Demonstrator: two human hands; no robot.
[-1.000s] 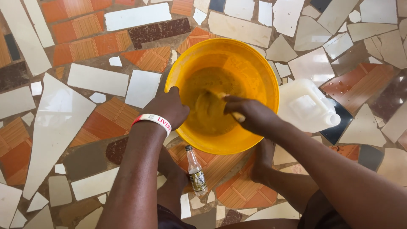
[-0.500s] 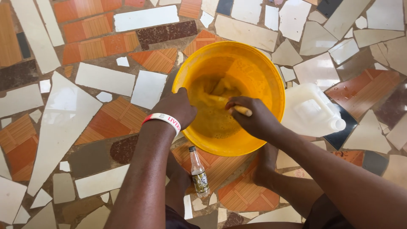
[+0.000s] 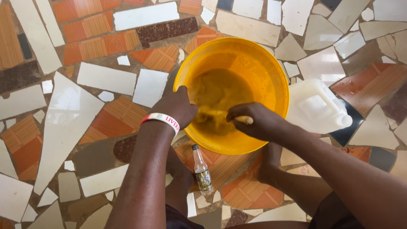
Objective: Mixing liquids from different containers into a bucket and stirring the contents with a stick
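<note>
A large yellow plastic bowl [image 3: 263,72] sits on the floor between my feet and holds a thick yellow-brown mash [image 3: 218,95]. My left hand [image 3: 176,106], with a white and red wristband on the wrist, grips the bowl's near-left rim. My right hand [image 3: 256,121] is closed around a wooden stirring stick [image 3: 246,120], whose lower end is buried in the mash. The stick's tip is hidden.
A white plastic jerrycan [image 3: 318,106] lies on its side just right of the bowl. A small glass bottle [image 3: 202,169] with a dark cap lies between my feet, under the bowl's near edge. The floor [image 3: 97,97] is broken-tile mosaic.
My right hand has swung the stick from the bowl's middle down toward the near side. The left hand keeps its hold on the rim. The view has shifted slightly.
</note>
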